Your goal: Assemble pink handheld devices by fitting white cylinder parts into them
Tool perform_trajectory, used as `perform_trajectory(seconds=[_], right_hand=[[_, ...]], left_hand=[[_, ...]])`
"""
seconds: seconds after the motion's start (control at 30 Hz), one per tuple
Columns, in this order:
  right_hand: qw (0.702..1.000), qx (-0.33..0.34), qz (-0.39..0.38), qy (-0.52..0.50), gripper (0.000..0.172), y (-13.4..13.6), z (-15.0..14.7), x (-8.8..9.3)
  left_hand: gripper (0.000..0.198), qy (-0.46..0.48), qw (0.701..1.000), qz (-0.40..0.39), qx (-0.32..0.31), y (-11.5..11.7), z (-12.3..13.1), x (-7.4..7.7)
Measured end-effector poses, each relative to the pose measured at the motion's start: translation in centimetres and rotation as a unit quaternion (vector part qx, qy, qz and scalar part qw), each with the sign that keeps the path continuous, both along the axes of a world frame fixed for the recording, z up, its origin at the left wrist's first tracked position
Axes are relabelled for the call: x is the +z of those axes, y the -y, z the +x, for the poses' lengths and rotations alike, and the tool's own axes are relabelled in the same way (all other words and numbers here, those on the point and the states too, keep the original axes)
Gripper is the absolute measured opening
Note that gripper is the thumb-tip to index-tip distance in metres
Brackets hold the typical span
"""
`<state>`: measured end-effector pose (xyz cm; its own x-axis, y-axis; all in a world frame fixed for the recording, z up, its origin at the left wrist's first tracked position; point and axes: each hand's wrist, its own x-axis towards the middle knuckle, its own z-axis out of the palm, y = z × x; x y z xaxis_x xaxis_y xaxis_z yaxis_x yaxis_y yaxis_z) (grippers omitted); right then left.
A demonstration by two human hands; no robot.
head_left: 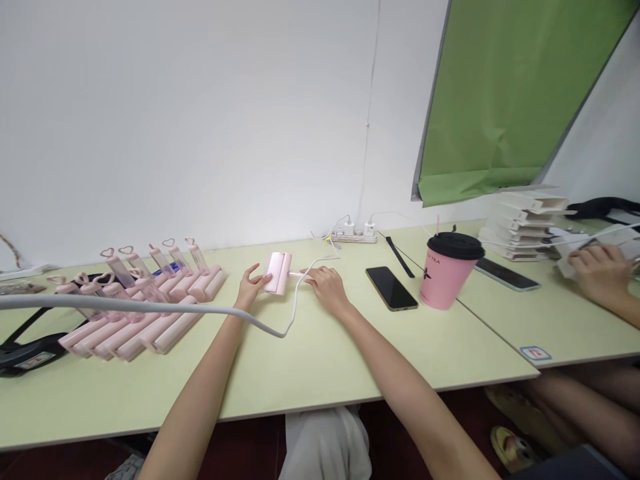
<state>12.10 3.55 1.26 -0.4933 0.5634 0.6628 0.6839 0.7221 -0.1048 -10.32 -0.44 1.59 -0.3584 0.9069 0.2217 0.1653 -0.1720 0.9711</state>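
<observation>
My left hand (254,287) grips a glossy pale-pink rectangular device (273,273) by its left edge, thumb in front. The device is tilted up, just above or on the table; I cannot tell which. My right hand (326,287) pinches the plug end of a white charging cable (296,273) at the device's right side. Whether the plug is in a socket is too small to make out. The cable loops down, then runs left across the view close to the camera. To my left, several similar pink devices (165,328) lie in rows, with clear tubes with heart-shaped loops (120,271) among them.
Ahead by the wall lies a power strip (353,236) with white adapters. On the right are a black phone (391,288), a black strap (399,257), a pink lidded cup (449,273) and stacked white boxes (523,223). A co-worker's hand (603,270) works at the far right.
</observation>
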Motion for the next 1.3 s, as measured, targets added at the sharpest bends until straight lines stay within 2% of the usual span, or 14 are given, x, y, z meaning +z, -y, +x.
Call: perform_trajectory(seconds=[0.2,0.33,0.47,0.53,0.6,0.7,0.77,0.93,1.03,1.1,1.17,1.23,1.27,1.3], right_hand=[[1.000,-0.007,-0.003,-0.010,0.027,-0.2,0.1,0.0],[0.998,-0.047,-0.008,-0.046,0.028,-1.4,1.8,0.1],[0.993,-0.085,-0.017,-0.082,0.027,-2.5,3.5,0.0],[0.992,-0.091,-0.017,-0.088,0.026,-2.6,3.7,0.0],[0.993,-0.083,-0.018,-0.083,0.026,-2.5,3.5,0.0],[0.996,-0.063,-0.024,-0.064,0.025,-2.0,3.0,0.2],[0.997,-0.056,-0.029,-0.053,0.024,-1.8,2.8,0.2],[0.997,-0.050,-0.044,-0.035,0.025,-1.8,2.7,0.2],[0.998,-0.045,-0.044,-0.028,0.025,-1.8,2.8,0.2],[0.998,-0.034,-0.040,-0.024,0.025,-1.7,2.6,0.2],[0.999,-0.016,-0.030,-0.020,0.025,-1.4,2.2,0.3],[1.000,0.009,-0.015,-0.012,0.025,-0.7,1.6,0.3],[1.000,0.023,-0.006,-0.006,0.026,-0.4,1.2,0.4],[0.999,0.038,0.004,0.002,0.027,0.1,0.9,0.5]], left_hand=[[0.082,0.024,1.000,-0.002,0.000,-0.7,-0.9,-0.6],[0.062,0.060,0.991,0.007,0.119,-1.2,-3.8,-1.1],[0.057,0.038,0.967,0.041,0.247,-1.4,-6.2,-1.1],[0.057,-0.007,0.956,0.055,0.288,-1.2,-6.5,-1.0],[0.056,-0.097,0.941,0.041,0.322,-0.9,-6.3,-0.8],[0.050,-0.273,0.886,-0.029,0.373,-0.2,-5.6,-0.6],[0.048,-0.345,0.852,-0.081,0.386,0.3,-5.3,-0.5],[0.048,-0.426,0.812,-0.152,0.367,1.0,-5.0,-1.0],[0.049,-0.447,0.801,-0.137,0.373,1.1,-4.7,-1.1],[0.049,-0.441,0.818,-0.067,0.364,0.9,-3.9,-0.8],[0.048,-0.383,0.871,0.026,0.307,0.6,-2.7,-0.5],[0.049,-0.255,0.945,0.076,0.189,0.3,-1.2,-0.3],[0.051,-0.178,0.975,0.072,0.114,0.2,-0.4,-0.2],[0.053,-0.106,0.992,0.052,0.040,0.2,0.3,-0.1]])
